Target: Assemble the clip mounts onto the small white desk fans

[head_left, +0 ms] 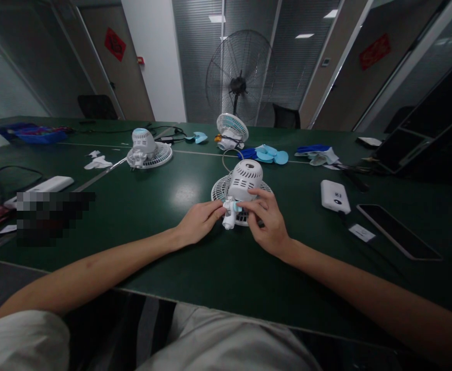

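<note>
A small white fan (pixel 245 180) lies grille-down on the green table, its motor housing facing up. From its near side a white pivot joint (pixel 229 220) sticks out toward me. My right hand (pixel 266 224) pinches a light-blue knob (pixel 237 206) at the side of that joint, with its index finger against the housing. On the other side, my left hand (pixel 203 220) has its thumb and fingertips closed on the joint's left edge. What lies between those left fingertips is mostly hidden.
A second white fan (pixel 144 149) lies to the left, and another fan (pixel 231 131) stands behind. Light-blue fan blades (pixel 272 154) rest beyond the work. On the right are a white power bank (pixel 334 196) and a dark phone (pixel 398 231). White pieces (pixel 97 162) lie left.
</note>
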`<state>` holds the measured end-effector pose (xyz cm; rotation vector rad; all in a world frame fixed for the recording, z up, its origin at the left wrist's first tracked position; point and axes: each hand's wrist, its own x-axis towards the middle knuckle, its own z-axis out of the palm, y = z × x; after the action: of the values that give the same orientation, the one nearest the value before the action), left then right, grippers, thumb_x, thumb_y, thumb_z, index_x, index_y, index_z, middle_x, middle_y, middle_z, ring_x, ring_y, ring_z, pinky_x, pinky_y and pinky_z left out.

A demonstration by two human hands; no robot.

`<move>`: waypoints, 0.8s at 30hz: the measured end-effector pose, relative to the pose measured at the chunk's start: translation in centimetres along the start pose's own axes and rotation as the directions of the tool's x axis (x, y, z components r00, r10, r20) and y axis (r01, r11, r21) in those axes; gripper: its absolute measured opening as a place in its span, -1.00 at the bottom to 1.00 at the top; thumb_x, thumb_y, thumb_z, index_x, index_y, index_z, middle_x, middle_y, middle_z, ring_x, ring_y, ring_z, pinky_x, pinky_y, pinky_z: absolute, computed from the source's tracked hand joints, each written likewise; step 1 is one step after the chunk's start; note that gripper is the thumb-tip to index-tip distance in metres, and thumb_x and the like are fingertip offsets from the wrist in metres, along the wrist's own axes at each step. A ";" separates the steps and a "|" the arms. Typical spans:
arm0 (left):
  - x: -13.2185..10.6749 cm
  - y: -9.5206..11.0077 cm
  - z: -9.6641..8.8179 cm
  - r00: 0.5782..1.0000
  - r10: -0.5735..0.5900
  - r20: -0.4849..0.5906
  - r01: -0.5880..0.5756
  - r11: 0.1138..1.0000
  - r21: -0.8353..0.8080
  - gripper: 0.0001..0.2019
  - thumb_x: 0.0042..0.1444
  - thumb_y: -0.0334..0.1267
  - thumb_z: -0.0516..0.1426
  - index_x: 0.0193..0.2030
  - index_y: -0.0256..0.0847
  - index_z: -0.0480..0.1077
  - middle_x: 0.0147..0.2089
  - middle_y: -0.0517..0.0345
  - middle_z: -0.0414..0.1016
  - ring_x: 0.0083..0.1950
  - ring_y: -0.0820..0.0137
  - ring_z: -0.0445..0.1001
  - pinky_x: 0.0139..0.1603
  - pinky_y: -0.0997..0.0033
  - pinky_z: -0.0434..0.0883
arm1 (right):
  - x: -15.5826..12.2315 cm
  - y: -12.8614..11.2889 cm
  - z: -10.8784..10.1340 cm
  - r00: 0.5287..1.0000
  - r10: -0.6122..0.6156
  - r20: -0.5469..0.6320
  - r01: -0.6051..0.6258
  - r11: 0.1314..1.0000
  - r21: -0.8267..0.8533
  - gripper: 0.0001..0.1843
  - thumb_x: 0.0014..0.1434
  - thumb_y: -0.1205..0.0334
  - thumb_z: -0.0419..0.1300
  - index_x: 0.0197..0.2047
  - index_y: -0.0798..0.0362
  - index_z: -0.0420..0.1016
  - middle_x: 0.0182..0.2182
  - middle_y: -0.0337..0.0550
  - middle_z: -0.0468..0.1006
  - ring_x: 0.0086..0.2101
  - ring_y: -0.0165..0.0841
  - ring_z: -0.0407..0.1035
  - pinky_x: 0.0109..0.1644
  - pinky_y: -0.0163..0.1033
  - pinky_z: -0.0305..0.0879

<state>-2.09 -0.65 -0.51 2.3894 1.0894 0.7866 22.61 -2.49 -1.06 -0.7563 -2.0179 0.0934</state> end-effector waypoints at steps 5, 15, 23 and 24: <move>0.0 0.1 0.0 1.000 0.011 0.003 -0.011 1.000 0.007 -0.58 0.56 -0.03 -0.10 -0.22 -0.20 0.39 -0.28 0.19 0.48 -0.29 0.38 0.43 -0.25 0.40 0.25 | 0.1 -0.1 0.1 0.999 0.039 -0.011 -0.040 0.997 -0.067 -0.64 0.34 0.45 0.14 0.14 -0.05 0.46 0.24 0.03 0.29 -0.20 -0.28 0.51 -0.18 -0.02 0.63; -0.1 0.1 0.0 1.000 -0.002 0.004 0.002 1.000 0.021 -0.58 0.56 -0.01 -0.11 -0.19 -0.21 0.41 -0.26 0.17 0.51 -0.28 0.38 0.44 -0.26 0.41 0.27 | -0.1 0.1 -0.1 0.999 0.048 -0.005 -0.048 0.997 -0.058 -0.87 0.29 0.32 0.28 -0.09 0.00 0.53 0.25 0.02 0.31 -0.12 -0.21 0.49 -0.29 -0.08 0.62; -0.2 0.2 -0.1 1.000 0.008 -0.008 -0.008 1.000 0.016 -0.57 0.56 -0.02 -0.13 -0.16 -0.21 0.42 -0.24 0.15 0.51 -0.25 0.36 0.45 -0.23 0.39 0.31 | -0.1 -0.1 -0.2 1.000 0.009 -0.003 -0.009 1.000 0.008 -0.61 0.28 0.39 0.27 0.13 -0.15 0.54 0.27 -0.05 0.28 -0.09 -0.23 0.49 -0.24 -0.08 0.66; -0.2 0.2 -0.1 1.000 0.009 -0.009 -0.009 1.000 0.018 -0.57 0.56 -0.02 -0.12 -0.15 -0.21 0.43 -0.23 0.15 0.52 -0.25 0.36 0.45 -0.23 0.39 0.31 | -0.1 -0.1 -0.2 1.000 0.021 -0.005 -0.021 1.000 0.015 -0.59 0.29 0.39 0.26 0.15 -0.16 0.53 0.28 -0.05 0.28 -0.11 -0.23 0.49 -0.24 -0.07 0.66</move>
<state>-2.09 -0.92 -0.39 2.4092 1.0947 0.7949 22.73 -2.70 -1.00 -0.7674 -2.0025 0.1183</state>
